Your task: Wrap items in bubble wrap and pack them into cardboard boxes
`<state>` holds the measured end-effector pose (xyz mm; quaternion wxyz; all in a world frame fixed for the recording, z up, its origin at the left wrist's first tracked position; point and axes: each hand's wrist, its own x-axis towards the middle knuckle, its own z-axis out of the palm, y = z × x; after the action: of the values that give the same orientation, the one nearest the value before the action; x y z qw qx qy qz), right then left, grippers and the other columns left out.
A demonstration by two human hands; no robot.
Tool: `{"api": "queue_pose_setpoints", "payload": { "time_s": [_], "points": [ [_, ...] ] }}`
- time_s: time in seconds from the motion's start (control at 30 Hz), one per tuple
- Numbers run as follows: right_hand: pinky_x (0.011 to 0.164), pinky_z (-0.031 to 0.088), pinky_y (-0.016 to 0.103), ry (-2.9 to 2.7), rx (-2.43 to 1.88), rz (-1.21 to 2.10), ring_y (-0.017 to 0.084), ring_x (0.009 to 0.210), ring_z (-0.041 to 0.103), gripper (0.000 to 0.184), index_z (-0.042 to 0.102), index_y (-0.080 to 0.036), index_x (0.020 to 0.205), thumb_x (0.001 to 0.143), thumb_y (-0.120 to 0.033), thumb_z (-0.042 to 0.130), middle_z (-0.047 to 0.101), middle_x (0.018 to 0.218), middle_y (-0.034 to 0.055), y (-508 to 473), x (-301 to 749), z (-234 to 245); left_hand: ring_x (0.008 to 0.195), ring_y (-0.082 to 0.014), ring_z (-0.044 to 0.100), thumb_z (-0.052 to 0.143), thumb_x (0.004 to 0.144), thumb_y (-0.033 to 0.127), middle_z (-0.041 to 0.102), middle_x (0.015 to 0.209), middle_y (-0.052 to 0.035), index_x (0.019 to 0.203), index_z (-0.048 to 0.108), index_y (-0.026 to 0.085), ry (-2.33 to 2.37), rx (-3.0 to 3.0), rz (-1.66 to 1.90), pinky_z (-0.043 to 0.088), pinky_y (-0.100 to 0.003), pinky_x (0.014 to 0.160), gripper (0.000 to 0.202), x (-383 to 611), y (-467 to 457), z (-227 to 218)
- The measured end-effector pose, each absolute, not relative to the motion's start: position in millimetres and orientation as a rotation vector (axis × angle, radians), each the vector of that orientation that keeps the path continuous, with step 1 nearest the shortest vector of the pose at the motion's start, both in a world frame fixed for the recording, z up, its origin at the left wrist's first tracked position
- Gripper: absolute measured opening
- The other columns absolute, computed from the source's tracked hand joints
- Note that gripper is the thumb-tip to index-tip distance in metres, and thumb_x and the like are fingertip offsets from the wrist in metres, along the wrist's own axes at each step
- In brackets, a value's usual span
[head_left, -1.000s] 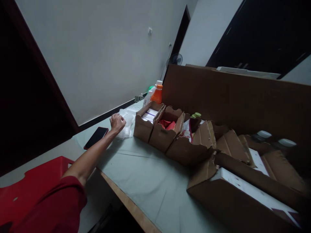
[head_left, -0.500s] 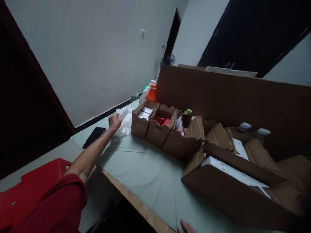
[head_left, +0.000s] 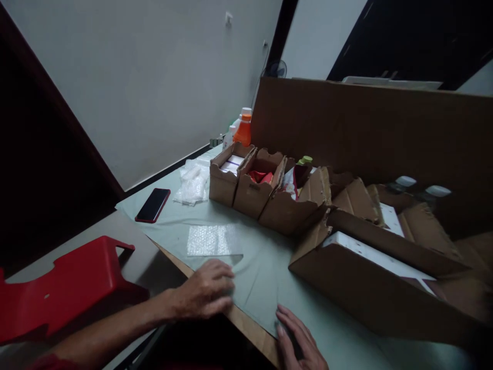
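Observation:
A flat piece of bubble wrap lies on the pale green cloth near the table's front edge. Just below it, my left hand hovers over the edge with loosely bent fingers and nothing in its grasp. My right hand rests at the table edge in the lower middle, its fingers stretched out and empty. Farther back, crumpled bubble wrap is heaped beside the leftmost cardboard bin.
A phone lies on the left of the table. Cardboard bins holding boxes and packets line the back, with a bigger carton at right. An orange bottle stands behind them. A red stool is at left.
My left hand has come back from the bubble wrap heap to the front edge. A flat piece of bubble wrap now lies there. More of my right hand shows.

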<state>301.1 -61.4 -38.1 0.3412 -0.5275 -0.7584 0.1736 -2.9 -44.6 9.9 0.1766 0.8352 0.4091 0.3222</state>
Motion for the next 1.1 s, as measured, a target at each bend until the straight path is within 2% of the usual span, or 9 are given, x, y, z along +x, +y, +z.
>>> {"api": "queue_pose_setpoints", "payload": {
  "time_s": [0.2, 0.3, 0.4, 0.53, 0.67, 0.77, 0.83, 1.0, 1.1],
  "points": [
    [0.098, 0.054, 0.049, -2.188, -1.114, 0.331, 0.029, 0.120, 0.063, 0.031, 0.071, -0.027, 0.120, 0.094, -0.030, 0.054, 0.066, 0.133, 0.0103, -8, 224, -10, 0.102, -0.0227, 0.067, 0.055, 0.089, 0.020, 0.073, 0.105, -0.0095, 0.101, 0.071, 0.020, 1.707, 2.182, 1.105, 0.054, -0.039, 0.092, 0.019, -62, -17, 8],
    [0.100, 0.050, 0.053, -2.338, -1.117, 0.279, 0.034, 0.130, 0.055, 0.035, 0.071, -0.028, 0.122, 0.088, -0.027, 0.062, 0.056, 0.145, 0.0134, 29, 184, -10, 0.106, -0.0213, 0.067, 0.059, 0.085, 0.020, 0.074, 0.109, -0.0075, 0.099, 0.072, 0.021, 1.927, 2.097, 0.939, 0.052, -0.035, 0.097, 0.019, -87, 9, 16],
    [0.099, 0.049, 0.052, -2.408, -1.143, 0.258, 0.034, 0.130, 0.055, 0.031, 0.073, -0.026, 0.117, 0.088, -0.024, 0.062, 0.058, 0.143, 0.0142, 56, 171, -26, 0.116, -0.0248, 0.063, 0.062, 0.083, 0.020, 0.072, 0.118, -0.0094, 0.105, 0.072, 0.020, 2.168, 1.941, 0.841, 0.047, -0.037, 0.104, 0.024, -121, 45, 30],
    [0.097, 0.050, 0.048, -2.299, -1.160, 0.172, 0.030, 0.124, 0.060, 0.034, 0.068, -0.020, 0.123, 0.095, -0.026, 0.051, 0.065, 0.134, 0.0143, 69, 183, -52, 0.112, -0.0355, 0.064, 0.061, 0.088, 0.036, 0.073, 0.109, -0.0178, 0.106, 0.071, 0.013, 2.452, 1.620, 0.736, 0.049, -0.047, 0.096, 0.031, -172, 103, 41],
    [0.097, 0.049, 0.047, -2.274, -1.142, 0.124, 0.030, 0.122, 0.060, 0.033, 0.068, -0.021, 0.123, 0.096, -0.031, 0.051, 0.068, 0.131, 0.0125, 70, 189, -62, 0.100, -0.0331, 0.068, 0.066, 0.088, 0.046, 0.073, 0.096, -0.0140, 0.090, 0.072, 0.013, 2.501, 1.385, 0.600, 0.054, -0.044, 0.087, 0.033, -192, 151, 34],
    [0.095, 0.049, 0.046, -2.255, -1.124, 0.114, 0.030, 0.120, 0.061, 0.032, 0.069, -0.021, 0.121, 0.095, -0.030, 0.051, 0.068, 0.130, 0.0128, 71, 187, -62, 0.102, -0.0245, 0.067, 0.065, 0.093, 0.039, 0.068, 0.114, -0.0089, 0.111, 0.067, 0.015, 2.449, 1.332, 0.604, 0.057, -0.042, 0.087, 0.030, -192, 166, 28],
    [0.094, 0.049, 0.047, -2.227, -1.116, 0.131, 0.031, 0.119, 0.062, 0.032, 0.070, -0.020, 0.119, 0.095, -0.030, 0.051, 0.069, 0.128, 0.0136, 72, 186, -63, 0.104, -0.0228, 0.065, 0.063, 0.096, 0.038, 0.064, 0.123, -0.0079, 0.122, 0.061, 0.016, 2.427, 1.336, 0.654, 0.058, -0.043, 0.088, 0.034, -192, 166, 28],
    [0.091, 0.051, 0.043, -1.963, -1.154, 0.358, 0.028, 0.107, 0.067, 0.030, 0.073, -0.019, 0.109, 0.094, -0.035, 0.052, 0.074, 0.115, 0.0113, 74, 190, -60, 0.109, -0.0259, 0.065, 0.062, 0.095, 0.041, 0.068, 0.117, -0.0091, 0.118, 0.065, 0.013, 2.491, 1.316, 0.768, 0.054, -0.042, 0.095, 0.036, -195, 156, 37],
    [0.090, 0.051, 0.042, -1.760, -1.207, 0.516, 0.027, 0.102, 0.069, 0.031, 0.074, -0.020, 0.104, 0.092, -0.038, 0.052, 0.076, 0.108, 0.0096, 74, 192, -56, 0.110, -0.0267, 0.065, 0.066, 0.093, 0.042, 0.067, 0.120, -0.0107, 0.123, 0.062, 0.014, 2.522, 1.274, 0.783, 0.054, -0.044, 0.094, 0.041, -186, 162, 37]
  ]
}}
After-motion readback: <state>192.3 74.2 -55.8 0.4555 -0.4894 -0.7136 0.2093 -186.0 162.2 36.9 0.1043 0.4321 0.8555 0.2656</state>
